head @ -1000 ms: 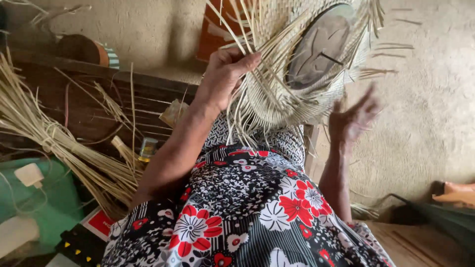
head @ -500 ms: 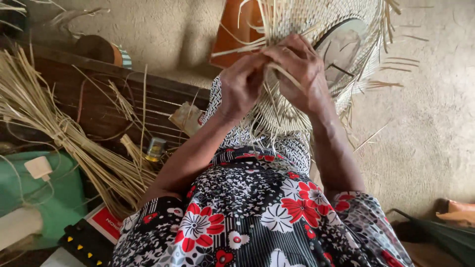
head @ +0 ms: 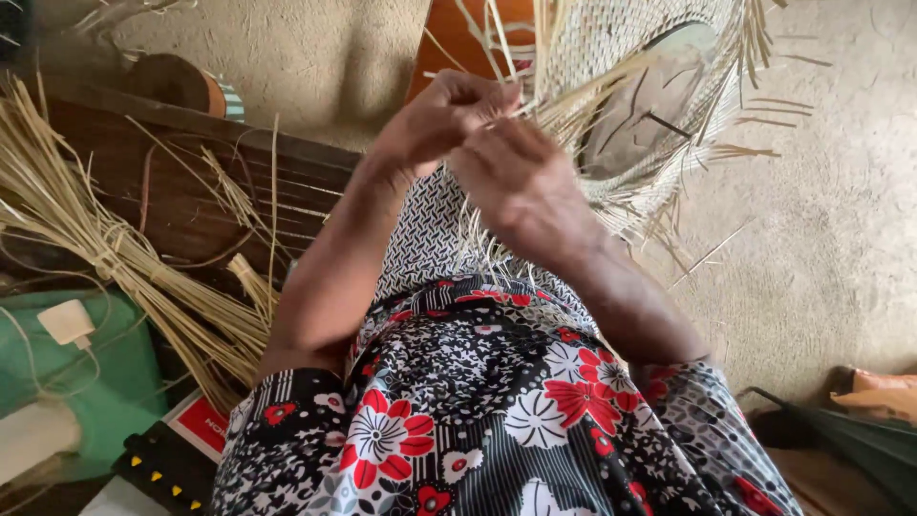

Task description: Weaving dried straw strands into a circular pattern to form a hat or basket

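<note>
A half-woven straw hat (head: 659,105) rests over my knee, its loose pale strands sticking out all around the brim. My left hand (head: 435,119) pinches a few of those straw strands (head: 549,100) at the near edge of the brim. My right hand (head: 521,182) is closed just below and beside it, fingers wrapped on strands of the same edge. The two hands touch each other. My lap is covered by a black, white and red flowered dress (head: 478,411).
A bundle of long dry straw (head: 105,248) lies at the left against a dark wooden bench (head: 191,182). A green cloth (head: 86,373) with a white plug sits bottom left. Bare earthen floor (head: 831,258) spreads to the right; a dark bag (head: 841,440) lies bottom right.
My right hand came up from beside my knee and joined the left at the hat's brim. Both hands then shifted slightly left and down along the edge.
</note>
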